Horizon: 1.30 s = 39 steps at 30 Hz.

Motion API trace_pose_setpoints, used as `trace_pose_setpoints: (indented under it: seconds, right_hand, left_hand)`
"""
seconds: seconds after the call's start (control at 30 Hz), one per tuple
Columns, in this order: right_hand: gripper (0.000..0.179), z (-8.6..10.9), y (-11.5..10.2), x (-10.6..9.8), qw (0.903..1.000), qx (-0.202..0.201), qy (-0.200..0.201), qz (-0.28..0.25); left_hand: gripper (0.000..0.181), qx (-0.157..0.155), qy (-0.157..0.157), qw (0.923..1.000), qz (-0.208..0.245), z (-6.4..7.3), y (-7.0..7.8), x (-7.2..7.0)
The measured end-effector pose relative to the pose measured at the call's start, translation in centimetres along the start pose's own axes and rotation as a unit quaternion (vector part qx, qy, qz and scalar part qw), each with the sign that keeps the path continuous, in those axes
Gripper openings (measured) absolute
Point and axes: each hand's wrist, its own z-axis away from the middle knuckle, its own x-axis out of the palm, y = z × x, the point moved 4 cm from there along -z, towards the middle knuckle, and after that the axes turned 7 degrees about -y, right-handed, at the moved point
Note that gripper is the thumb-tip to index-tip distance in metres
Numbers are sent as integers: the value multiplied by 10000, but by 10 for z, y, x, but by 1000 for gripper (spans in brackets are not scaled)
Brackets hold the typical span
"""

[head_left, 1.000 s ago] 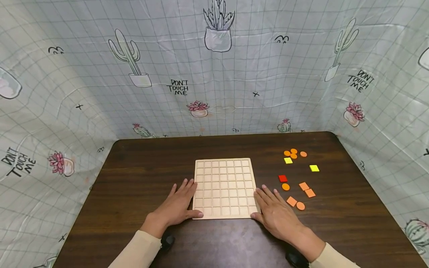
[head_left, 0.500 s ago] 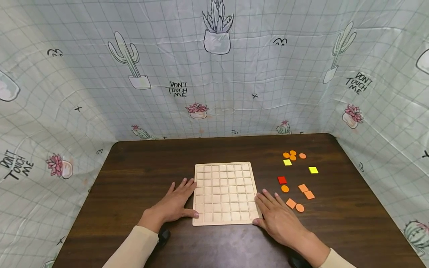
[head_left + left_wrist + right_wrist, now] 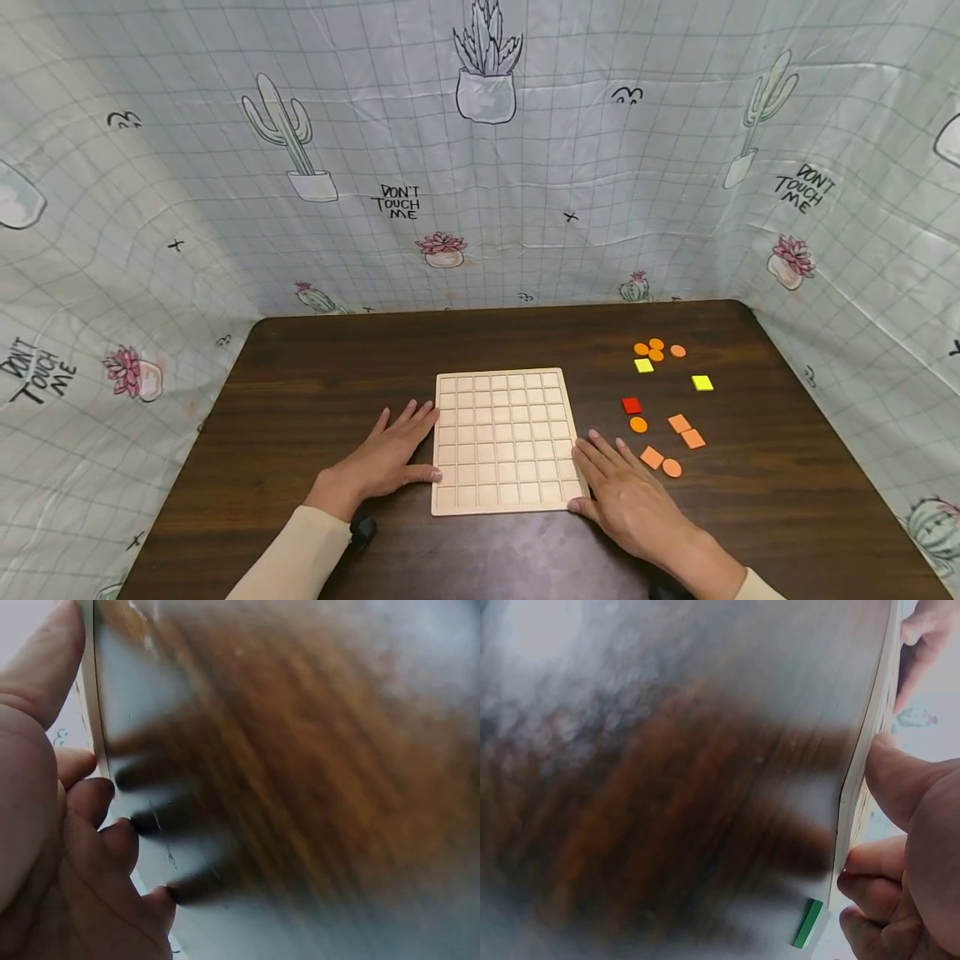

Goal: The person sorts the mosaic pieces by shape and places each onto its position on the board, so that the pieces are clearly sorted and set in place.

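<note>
A square wooden grid board [image 3: 506,442] lies flat on the dark table, its recessed squares bare. My left hand [image 3: 382,457] rests along its left side, fingers spread and fairly straight, with fingertips and thumb tip right at the edge. On the opposite side my right hand [image 3: 633,492] lies with extended fingers against the right edge, its thumb at the near right corner. In the left wrist view the board [image 3: 94,697] appears as a thin edge beside the thumb. The right wrist view shows the board's edge [image 3: 847,810] close to the right thumb and fingers.
Right of the board lie loose flat pieces: several orange discs [image 3: 656,344], a red square [image 3: 632,405], yellow squares [image 3: 702,383] and light orange squares [image 3: 652,457]. A small green piece [image 3: 808,924] shows in the right wrist view. A patterned curtain [image 3: 495,167] surrounds the table [image 3: 330,358].
The board has slid toward me. My right hand has moved slightly nearer with it, and the left thumb has drawn back from over the corner to the left edge.
</note>
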Motion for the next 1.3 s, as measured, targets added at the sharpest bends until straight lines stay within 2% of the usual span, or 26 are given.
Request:
trace_pose_setpoints:
  seconds: [0.37, 0.7, 0.93, 1.3]
  right_hand:
    - [73, 0, 1, 0, 9999, -75, 121, 25]
    - [72, 0, 1, -2, 9998, -122, 135, -84]
    - [73, 1, 3, -2, 9999, -14, 97, -139]
    - [68, -3, 7, -6, 9995, -153, 257, -69]
  left_hand:
    - [93, 151, -49, 9997, -195, -2, -3, 1]
    - [92, 124, -101, 9999, 4, -2, -5, 0]
    - [93, 173, -170, 9997, 7, -4, -4, 1]
    - [96, 76, -25, 9999, 112, -3, -5, 2]
